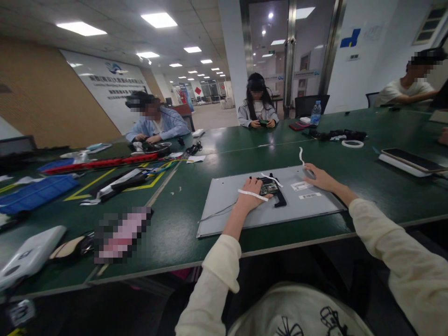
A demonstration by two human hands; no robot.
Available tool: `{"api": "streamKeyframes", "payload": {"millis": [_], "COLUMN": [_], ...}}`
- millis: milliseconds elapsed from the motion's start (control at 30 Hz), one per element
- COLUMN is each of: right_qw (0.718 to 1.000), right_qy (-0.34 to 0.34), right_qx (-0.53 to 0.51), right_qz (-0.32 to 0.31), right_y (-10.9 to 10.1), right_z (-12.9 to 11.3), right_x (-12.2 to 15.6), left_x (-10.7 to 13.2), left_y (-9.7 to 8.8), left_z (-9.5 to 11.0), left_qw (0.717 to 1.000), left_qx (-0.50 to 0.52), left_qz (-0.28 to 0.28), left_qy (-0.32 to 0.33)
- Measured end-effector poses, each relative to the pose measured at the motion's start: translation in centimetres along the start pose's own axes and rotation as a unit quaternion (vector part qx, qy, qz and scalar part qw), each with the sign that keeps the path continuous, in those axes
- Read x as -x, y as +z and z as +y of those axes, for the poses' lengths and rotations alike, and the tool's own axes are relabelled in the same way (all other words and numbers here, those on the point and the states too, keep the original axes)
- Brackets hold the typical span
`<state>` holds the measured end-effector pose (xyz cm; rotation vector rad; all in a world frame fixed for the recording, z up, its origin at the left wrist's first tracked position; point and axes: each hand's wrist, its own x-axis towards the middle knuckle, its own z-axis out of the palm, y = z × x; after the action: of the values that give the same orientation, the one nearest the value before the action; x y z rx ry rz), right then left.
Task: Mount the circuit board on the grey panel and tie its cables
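A flat grey panel (231, 212) lies on the green table in front of me, with printed labels on its right half. My left hand (249, 193) lies flat on it, fingers stretched over the left side of a small green circuit board (269, 186) with a black frame piece (281, 199) beside it. A white strip (254, 194) runs across the back of that hand; another white strip (272, 179) crosses the board. My right hand (320, 178) rests at the panel's far right edge, thumb and fingers apart. A curled white strip (301, 156) stands at its fingertips, apparently touching them.
Left of the panel lie a pink item (126, 233), a white device (31, 256), a blue tray (35, 193) and cables. A tape roll (353, 144), a bottle (315, 114) and a phone (415, 160) are on the right. Other people sit around the table.
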<state>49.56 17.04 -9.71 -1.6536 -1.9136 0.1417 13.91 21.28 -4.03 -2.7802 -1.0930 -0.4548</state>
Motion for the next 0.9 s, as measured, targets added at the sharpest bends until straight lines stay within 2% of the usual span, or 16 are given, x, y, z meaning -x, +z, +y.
{"api": "streamKeyframes", "payload": {"millis": [467,900], "right_qw": [0.999,0.999], "right_qy": [0.033,0.039], "right_qx": [0.021,0.026], "right_qz": [-0.009,-0.021], "right_y": [-0.02,-0.11], "right_z": [-0.39,-0.45], "right_x": [0.06,0.07], "left_x": [0.07,0.15], "left_y": [-0.51,-0.34], "left_z": [0.26,0.16], "left_qw": [1.000,1.000], "left_qx": [0.008,0.005], "left_qz": [-0.014,-0.005], "left_qy": [-0.007,0.000]}}
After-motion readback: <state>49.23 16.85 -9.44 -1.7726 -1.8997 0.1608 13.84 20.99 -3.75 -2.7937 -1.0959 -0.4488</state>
